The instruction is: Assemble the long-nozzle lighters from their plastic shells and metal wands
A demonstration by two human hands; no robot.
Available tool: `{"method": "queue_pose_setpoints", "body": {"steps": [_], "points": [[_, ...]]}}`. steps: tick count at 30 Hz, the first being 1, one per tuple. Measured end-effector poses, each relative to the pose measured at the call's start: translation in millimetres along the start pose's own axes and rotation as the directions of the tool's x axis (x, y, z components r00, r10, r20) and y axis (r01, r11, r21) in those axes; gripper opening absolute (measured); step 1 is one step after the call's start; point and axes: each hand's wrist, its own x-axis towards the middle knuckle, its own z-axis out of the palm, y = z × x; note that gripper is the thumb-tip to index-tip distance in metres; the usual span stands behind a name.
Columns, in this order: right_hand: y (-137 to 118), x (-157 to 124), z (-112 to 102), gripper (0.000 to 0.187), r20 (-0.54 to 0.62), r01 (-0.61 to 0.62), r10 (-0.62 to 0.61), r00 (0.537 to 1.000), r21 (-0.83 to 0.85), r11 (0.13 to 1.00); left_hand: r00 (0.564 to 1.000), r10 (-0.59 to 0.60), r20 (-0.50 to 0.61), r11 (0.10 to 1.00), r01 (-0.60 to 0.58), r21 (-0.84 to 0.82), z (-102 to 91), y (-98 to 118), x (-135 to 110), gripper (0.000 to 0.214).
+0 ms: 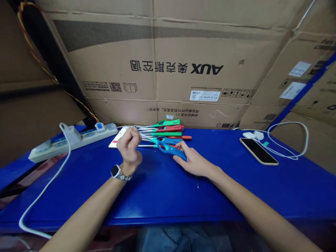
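My right hand (194, 161) is wrapped around the handle of a blue gas lighter (170, 150), whose thin metal stem points left. My left hand (129, 145), with a watch (116, 171) on the wrist, is closed beside the stem's far end. Its fingers hide whatever they may hold. Behind my hands lie several more long-stemmed lighters in a row, their handles to the right: a bright green one (168, 123), a red one (169, 128), a darker green one (168, 134) and another blue one (170, 140). A white card (112, 144) is partly covered by my left hand.
A white power strip (86, 137) with plugs and a cable (59, 185) lies at the left. On the right are a phone (258, 151) and a coiled white charging cable (301, 140). A large cardboard sheet (173, 84) stands behind the blue table (162, 199).
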Motion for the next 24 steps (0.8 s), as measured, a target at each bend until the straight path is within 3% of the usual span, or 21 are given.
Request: {"method": "queue_pose_setpoints", "body": {"steps": [2, 4, 6, 8, 9, 12, 15, 18, 21, 24], "points": [[-2, -2, 0, 0.024, 0.065, 0.046, -0.041, 0.997, -0.068, 0.997, 0.965, 0.194, 0.178, 0.979, -0.201, 0.022, -3.4, 9, 4, 0.029], [-4, -3, 2, 0.023, 0.116, 0.109, -0.098, 0.988, -0.091, 0.990, 0.870, 0.135, 0.475, 0.977, -0.196, 0.081, -2.9, 17, 5, 0.021], [-4, -3, 4, 0.023, 0.141, 0.153, -0.139, 0.980, -0.097, 0.983, 0.682, -0.049, 0.730, 0.980, -0.107, 0.165, -0.2, 20, 4, 0.012], [-4, -2, 7, 0.024, 0.142, 0.160, -0.144, 0.979, -0.113, 0.981, 0.482, -0.195, 0.854, 0.965, -0.060, 0.254, 2.6, 18, -1, 0.024], [-3, -2, 8, 0.024, 0.140, 0.153, -0.136, 0.981, -0.127, 0.980, 0.403, -0.251, 0.880, 0.954, -0.053, 0.296, 3.7, 16, -4, 0.033], [-2, 0, 10, 0.026, 0.145, 0.142, -0.121, 0.982, -0.148, 0.979, 0.248, -0.385, 0.889, 0.917, -0.007, 0.400, 4.7, 9, -11, 0.041], [-3, 0, 6, 0.029, 0.112, 0.155, -0.137, 0.984, -0.163, 0.974, 0.198, -0.432, 0.880, 0.901, 0.052, 0.431, 2.7, 7, -12, 0.031], [-3, -5, -6, 0.021, -0.023, 0.108, -0.116, 0.993, -0.230, 0.967, 0.182, -0.423, 0.888, 0.905, 0.038, 0.423, -1.5, 8, -8, 0.023], [-1, -19, -16, 0.011, -0.167, -0.128, 0.073, 0.983, -0.344, 0.930, 0.191, -0.422, 0.886, 0.901, -0.015, 0.433, -4.5, 6, -6, 0.024], [4, -33, -15, 0.018, -0.190, -0.335, 0.279, 0.941, -0.424, 0.841, 0.223, -0.404, 0.887, 0.905, -0.047, 0.423, -3.9, 4, -9, 0.026]]}}
